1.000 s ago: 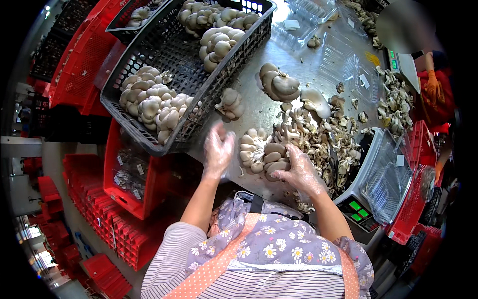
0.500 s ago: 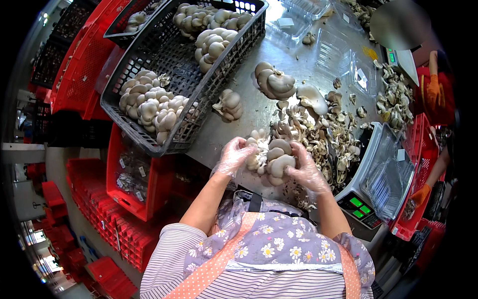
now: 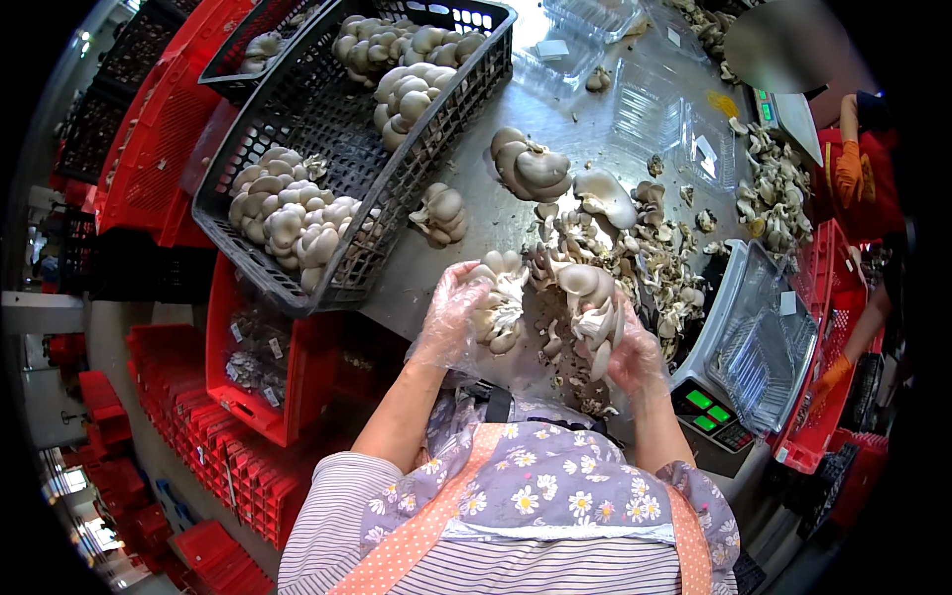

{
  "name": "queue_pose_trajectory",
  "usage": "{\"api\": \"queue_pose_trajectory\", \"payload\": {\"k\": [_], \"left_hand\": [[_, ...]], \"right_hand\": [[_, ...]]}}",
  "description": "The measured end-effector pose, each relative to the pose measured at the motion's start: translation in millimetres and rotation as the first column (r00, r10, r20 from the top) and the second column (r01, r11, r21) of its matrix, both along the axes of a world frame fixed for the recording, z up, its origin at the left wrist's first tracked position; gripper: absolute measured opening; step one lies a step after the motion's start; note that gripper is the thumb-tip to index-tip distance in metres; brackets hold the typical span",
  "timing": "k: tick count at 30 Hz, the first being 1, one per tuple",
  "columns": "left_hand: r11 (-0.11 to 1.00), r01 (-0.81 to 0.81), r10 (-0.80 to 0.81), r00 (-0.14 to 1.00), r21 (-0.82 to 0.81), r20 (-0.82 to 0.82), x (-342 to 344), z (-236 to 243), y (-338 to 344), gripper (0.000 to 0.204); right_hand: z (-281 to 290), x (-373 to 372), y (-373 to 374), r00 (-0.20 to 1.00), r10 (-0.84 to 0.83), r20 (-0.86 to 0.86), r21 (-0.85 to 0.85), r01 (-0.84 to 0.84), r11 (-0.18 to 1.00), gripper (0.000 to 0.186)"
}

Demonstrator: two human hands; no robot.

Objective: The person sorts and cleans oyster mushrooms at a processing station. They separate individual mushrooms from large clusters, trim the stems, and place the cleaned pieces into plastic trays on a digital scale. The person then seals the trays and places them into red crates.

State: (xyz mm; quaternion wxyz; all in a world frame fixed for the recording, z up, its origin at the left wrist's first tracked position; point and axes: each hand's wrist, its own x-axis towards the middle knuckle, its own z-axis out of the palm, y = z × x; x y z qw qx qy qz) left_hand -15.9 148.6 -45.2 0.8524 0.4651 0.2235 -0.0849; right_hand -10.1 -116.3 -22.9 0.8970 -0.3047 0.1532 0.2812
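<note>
Held mushroom clusters [image 3: 503, 299]: grey-beige caps, creamy-white undersides. Large crate [image 3: 400, 188]: black. Stacked crates [image 3: 203, 412]: bright red. Tabletop [image 3: 477, 210]: silver-grey. Floral cloth [image 3: 560, 484]: lilac, scattered white daisies with yellow centres. Straps [image 3: 442, 502]: peach-orange, white polka dots. Shirt [image 3: 565, 569]: whitish, thin dark stripes. Scale display [image 3: 700, 399]: glowing green. Co-worker's glove [image 3: 848, 171]: vivid orange.

In clear plastic gloves [image 3: 442, 347], the left hand [image 3: 449, 315] holds one mushroom cluster [image 3: 503, 297] and the right hand [image 3: 637, 349] holds a second cluster [image 3: 587, 290] with its pale gills showing, both over a metal table [image 3: 481, 226]. From between the hands, a large cluster [image 3: 528, 166] lies at twelve o'clock, a small cluster [image 3: 441, 215] near half past ten, and a heap of scraps [image 3: 662, 266] at two, with clear plastic boxes [image 3: 645, 109] farther out at one. A black crate [image 3: 430, 154] with mushrooms [image 3: 288, 218] at both ends sits at ten o'clock, a scale [image 3: 712, 342] bearing a clear tray [image 3: 764, 367] between three and four, and stacked red crates [image 3: 213, 426] between eight and nine.
</note>
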Motion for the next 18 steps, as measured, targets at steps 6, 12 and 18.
{"api": "queue_pose_trajectory", "payload": {"k": [6,12,18], "left_hand": [[0.979,0.025,-0.038,0.997,-0.201,-0.061,-5.8,-9.4,-22.8,0.020],[0.988,0.078,-0.074,0.997,0.132,-0.031,-11.8,-16.8,-49.9,0.039],[0.987,0.155,-0.155,0.988,-0.042,0.007,-13.7,1.5,-47.5,0.054]], "right_hand": [[-34.3,8.5,1.3,0.994,0.114,-0.001,-0.258,-0.110,0.960,0.075],[-30.9,7.6,10.1,0.983,0.185,0.002,-0.468,-0.163,0.869,0.078],[-28.8,16.5,4.0,0.939,0.344,0.031,-0.505,-0.282,0.816,0.081]]}}
